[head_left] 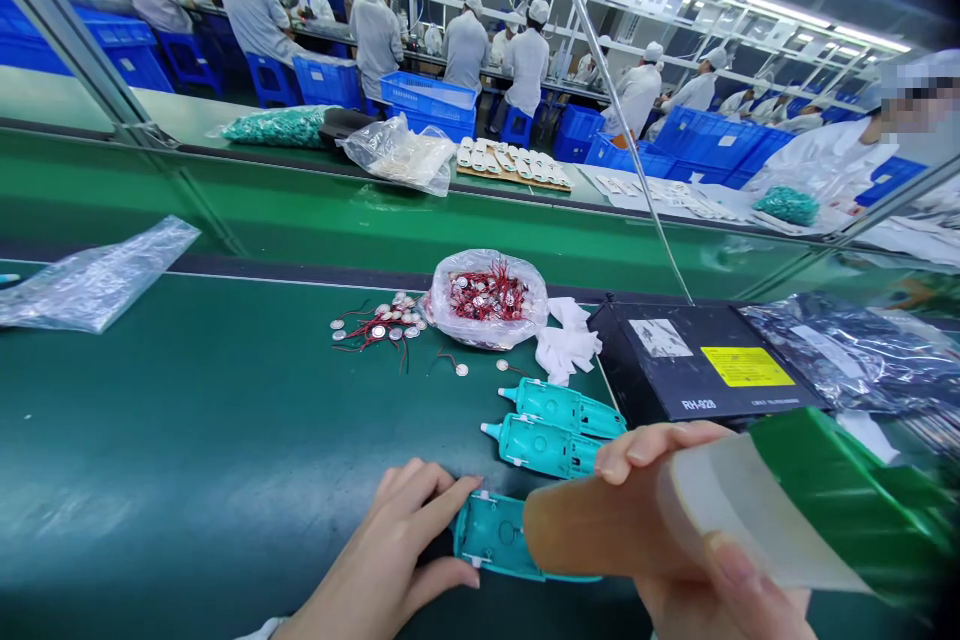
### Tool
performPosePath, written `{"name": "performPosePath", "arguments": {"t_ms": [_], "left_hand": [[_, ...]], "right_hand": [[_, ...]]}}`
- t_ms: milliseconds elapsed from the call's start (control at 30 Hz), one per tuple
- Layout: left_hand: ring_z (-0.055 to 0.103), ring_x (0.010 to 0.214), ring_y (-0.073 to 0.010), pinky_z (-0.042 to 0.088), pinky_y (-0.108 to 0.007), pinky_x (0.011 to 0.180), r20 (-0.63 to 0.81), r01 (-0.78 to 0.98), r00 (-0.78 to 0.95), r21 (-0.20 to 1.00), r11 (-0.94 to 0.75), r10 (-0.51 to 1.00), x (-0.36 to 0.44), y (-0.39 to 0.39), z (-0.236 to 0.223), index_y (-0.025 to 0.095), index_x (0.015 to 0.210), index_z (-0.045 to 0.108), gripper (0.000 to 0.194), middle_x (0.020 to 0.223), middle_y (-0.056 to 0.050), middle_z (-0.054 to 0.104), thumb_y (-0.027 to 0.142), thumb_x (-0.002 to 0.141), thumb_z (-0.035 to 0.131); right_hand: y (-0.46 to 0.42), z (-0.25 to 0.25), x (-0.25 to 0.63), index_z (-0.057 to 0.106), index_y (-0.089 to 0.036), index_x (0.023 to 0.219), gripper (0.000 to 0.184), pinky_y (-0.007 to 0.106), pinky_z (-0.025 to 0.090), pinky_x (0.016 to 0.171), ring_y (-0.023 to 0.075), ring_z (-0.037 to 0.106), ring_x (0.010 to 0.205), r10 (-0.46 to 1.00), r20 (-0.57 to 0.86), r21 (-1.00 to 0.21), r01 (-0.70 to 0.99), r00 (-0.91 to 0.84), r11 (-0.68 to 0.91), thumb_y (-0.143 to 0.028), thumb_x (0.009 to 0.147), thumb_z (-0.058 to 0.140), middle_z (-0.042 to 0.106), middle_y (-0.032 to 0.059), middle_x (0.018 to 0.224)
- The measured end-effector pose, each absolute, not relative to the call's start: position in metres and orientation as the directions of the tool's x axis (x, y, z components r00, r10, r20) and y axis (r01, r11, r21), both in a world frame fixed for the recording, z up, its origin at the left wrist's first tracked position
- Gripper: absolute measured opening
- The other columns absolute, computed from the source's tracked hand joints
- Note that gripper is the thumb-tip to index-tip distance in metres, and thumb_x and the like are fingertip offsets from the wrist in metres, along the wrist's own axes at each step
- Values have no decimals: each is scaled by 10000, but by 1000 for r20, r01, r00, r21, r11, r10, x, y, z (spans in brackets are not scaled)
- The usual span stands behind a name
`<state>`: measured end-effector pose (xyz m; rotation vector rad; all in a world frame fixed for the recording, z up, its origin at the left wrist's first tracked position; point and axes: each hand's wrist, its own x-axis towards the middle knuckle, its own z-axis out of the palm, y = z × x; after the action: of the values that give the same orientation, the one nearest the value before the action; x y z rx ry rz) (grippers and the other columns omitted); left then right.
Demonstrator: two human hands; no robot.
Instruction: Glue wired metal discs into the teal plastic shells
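Observation:
My left hand (401,540) grips the left end of a teal plastic shell (491,535), thumb and forefinger on its two sides. The shell lies on the green table with its hollow face up. My right hand (697,530) is wrapped round a bottle (600,525), translucent with brown contents and a green end. It is tilted, with its brown end over the shell, hiding the shell's right part. Two similar shells (551,445) with pale pointed tips lie just beyond my hands.
Behind the shells stands a plastic-lined bowl (534,310) of small discs with red wires. More wired discs (390,320) lie beside it, with crumpled white tissue (568,340) to the right. A black box (675,390) stands at right. Across the partition, people in white (375,30) work.

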<state>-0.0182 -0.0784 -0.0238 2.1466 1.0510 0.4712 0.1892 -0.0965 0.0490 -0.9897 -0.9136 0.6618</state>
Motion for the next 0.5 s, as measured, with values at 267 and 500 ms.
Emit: {"name": "performPosePath", "arguments": {"t_ms": [267,500], "left_hand": [[509,881,-199,402,-295,771,-48,555,618,734,-392,785,-15,-78,-18,381,1291,477,460,965,2,580,439,848,590],[502,894,-207,395,-305,785,-51,544,626,744,-389,778,-16,-79,-18,342,1268,500,435,984,-12,576,459,855,566]], "right_hand": [[-88,45,192,623,-252,905,287,322,492,508,201,581,601,889,291,-928,-120,354,352,-445,698,668,602,31,722],[-75,47,186,622,-217,871,290,291,480,469,185,588,558,898,204,-919,-239,389,312,-400,654,682,610,20,663]]}}
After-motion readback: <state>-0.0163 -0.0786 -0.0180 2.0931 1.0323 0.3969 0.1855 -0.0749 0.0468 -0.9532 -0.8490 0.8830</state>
